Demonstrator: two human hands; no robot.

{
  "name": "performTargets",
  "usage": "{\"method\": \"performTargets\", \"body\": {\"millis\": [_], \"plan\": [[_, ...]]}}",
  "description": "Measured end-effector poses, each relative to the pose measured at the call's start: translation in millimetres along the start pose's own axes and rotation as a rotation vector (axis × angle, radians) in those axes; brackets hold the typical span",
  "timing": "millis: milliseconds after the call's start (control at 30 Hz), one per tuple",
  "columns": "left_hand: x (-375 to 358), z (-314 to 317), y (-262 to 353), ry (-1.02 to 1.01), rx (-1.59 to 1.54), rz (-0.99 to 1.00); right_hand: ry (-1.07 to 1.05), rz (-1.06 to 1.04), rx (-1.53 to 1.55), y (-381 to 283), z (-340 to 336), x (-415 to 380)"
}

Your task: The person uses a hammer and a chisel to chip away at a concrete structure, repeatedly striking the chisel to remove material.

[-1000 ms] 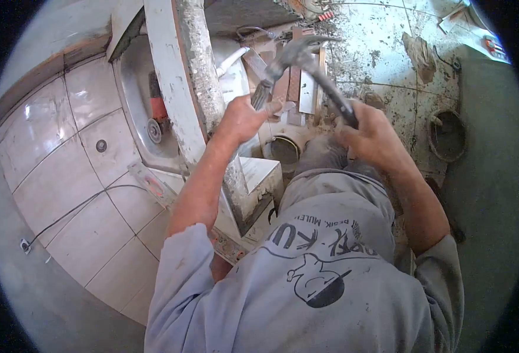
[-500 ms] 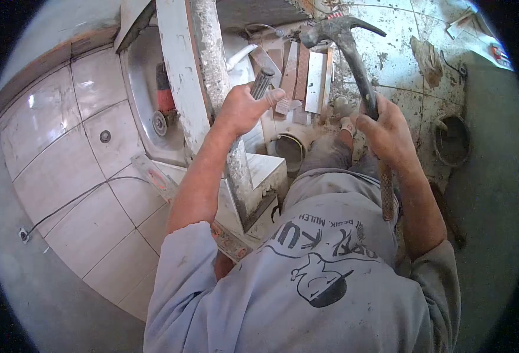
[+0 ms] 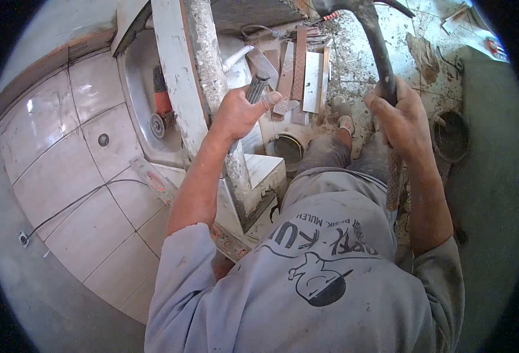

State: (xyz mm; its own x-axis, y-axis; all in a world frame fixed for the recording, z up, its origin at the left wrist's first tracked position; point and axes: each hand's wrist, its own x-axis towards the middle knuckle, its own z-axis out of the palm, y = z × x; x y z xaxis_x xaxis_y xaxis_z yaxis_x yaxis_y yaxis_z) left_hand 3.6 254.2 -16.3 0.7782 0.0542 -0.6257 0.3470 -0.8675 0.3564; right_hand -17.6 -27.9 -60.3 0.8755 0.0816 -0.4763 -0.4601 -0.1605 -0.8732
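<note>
My left hand (image 3: 239, 115) is wrapped round a metal chisel (image 3: 257, 87), whose ridged top end stands up above my fist. The chisel's lower part runs down beside the rough edge of a narrow tiled wall (image 3: 209, 56). On the right, my right hand (image 3: 403, 120) is closed on a claw hammer (image 3: 377, 44) by its dark handle. The hammer's head is raised at the top of the view, apart from the chisel. Its textured grip hangs below my hand.
An angle grinder (image 3: 162, 100) lies in a basin (image 3: 134, 76) at the left. A long level (image 3: 153, 178) rests near my left arm. Tile strips (image 3: 299, 65) and a bucket (image 3: 289, 148) are ahead, another bucket (image 3: 451, 136) is right, and debris covers the floor (image 3: 353, 65).
My right hand has moved slightly right and up with the hammer, whose head is now higher and partly cut off by the top edge. My left hand and the chisel have barely shifted.
</note>
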Motion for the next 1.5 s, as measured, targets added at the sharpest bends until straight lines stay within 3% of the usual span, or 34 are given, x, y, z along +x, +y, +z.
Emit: {"method": "performTargets", "body": {"millis": [167, 233, 367, 400, 467, 533, 600, 700, 800, 833, 867, 933, 967, 1033, 1067, 1133, 1200, 1267, 1333, 1400, 1500], "plan": [[-6.3, 2.7, 12.2, -0.04, 0.041, -0.01, 0.011, 0.027, 0.019, -12.1, -3.5, -5.1], [-7.0, 4.9, 14.4, -0.043, -0.009, -0.016, 0.067, 0.066, 0.237, -25.4, -6.1, -8.4], [-3.4, 11.4, 5.6, -0.014, 0.097, 0.066, 0.174, -0.049, 0.115, -10.5, 5.1, -11.8], [-5.0, 8.2, 12.6, -0.073, 0.098, 0.01, 0.18, -0.052, 0.113, -0.9, 13.3, -14.4], [-5.2, 13.6, 12.6, -0.138, 0.104, -0.039, -0.066, -0.287, -0.274, 14.6, 26.6, -20.5], [-1.1, 28.0, -2.3, 0.025, 0.063, 0.168, -0.168, -0.183, -0.246, 6.6, 13.7, -22.8], [-0.5, 24.7, -3.1, 0.026, 0.058, 0.143, -0.286, -0.083, -0.216, -5.4, -0.5, -17.1], [-11.4, 13.7, 11.9, -0.045, 0.062, 0.032, 0.048, 0.095, 0.144, -14.9, -15.6, -10.2], [-5.3, 9.3, 16.0, -0.092, 0.058, -0.025, 0.137, -0.05, -0.021, -1.9, -1.6, -4.3], [-1.5, 10.7, 11.2, -0.062, 0.08, -0.024, -0.051, -0.192, -0.165, -3.3, 1.9, -11.1], [-1.3, 13.1, 7.1, -0.04, 0.102, -0.029, -0.047, -0.185, -0.161, 3.5, 3.5, -12.2], [-5.4, 14.4, 3.7, -0.064, 0.099, -0.047, -0.341, -0.184, -0.299, 12.8, 5.8, -10.8], [-1.4, 12.0, 4.7, -0.06, 0.088, -0.061, -0.336, -0.2, -0.304, 9.1, 1.6, -3.7], [-4.5, 8.4, 13.2, -0.063, 0.071, -0.05, -0.16, -0.01, -0.056, -3.2, -4.2, -3.0], [-9.5, 9.0, 14.6, -0.07, 0.047, -0.037, -0.169, 0.004, -0.054, -6.9, -5.0, -4.2], [-7.9, 10.2, 14.4, -0.056, 0.043, -0.024, 0.055, -0.031, -0.085, -17.5, -9.3, 6.6], [-9.2, 12.8, 11.0, -0.043, 0.122, 0.007, 0.015, 0.048, -0.072, -11.9, 0.2, -1.1], [-8.7, 15.1, 7.5, -0.045, 0.093, -0.024, -0.366, -0.091, -0.346, 1.3, 10.6, -15.2], [-8.4, 16.8, 2.2, -0.033, 0.064, -0.053, -0.386, -0.099, -0.317, 3.5, 9.0, -20.4], [-9.2, 17.9, -2.8, 0.031, 0.106, 0.077, -0.24, -0.103, -0.232, 9.1, 3.7, -18.5], [-16.7, 3.8, 7.2, -0.044, -0.089, -0.008, -0.082, 0.012, -0.155, 4.9, -5.9, -8.2]]}}
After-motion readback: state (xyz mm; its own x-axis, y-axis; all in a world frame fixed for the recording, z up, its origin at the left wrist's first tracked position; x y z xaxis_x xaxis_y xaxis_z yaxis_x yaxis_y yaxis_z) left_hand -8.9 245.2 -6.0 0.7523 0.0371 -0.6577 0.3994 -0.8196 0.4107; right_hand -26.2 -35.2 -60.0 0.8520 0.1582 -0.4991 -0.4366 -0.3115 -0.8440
